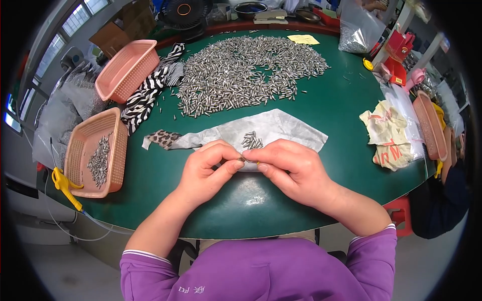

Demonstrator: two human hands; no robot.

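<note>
My left hand (208,168) and my right hand (288,165) meet fingertip to fingertip over a grey cloth (281,128) on the green table (341,100). Between the fingertips they pinch a small metal pin (243,159), mostly hidden by the fingers. Just beyond the hands a small cluster of metal pins (251,140) lies on the cloth. Farther back a large heap of the same silver pins (246,70) spreads across the table.
A pink basket (80,150) holding several pins stands at the left edge, with a yellow air blow gun (65,185) beside it. Another pink basket (125,70) and a striped cloth (150,90) lie at back left. Rags (389,135) and a plastic bag of pins (356,35) are on the right.
</note>
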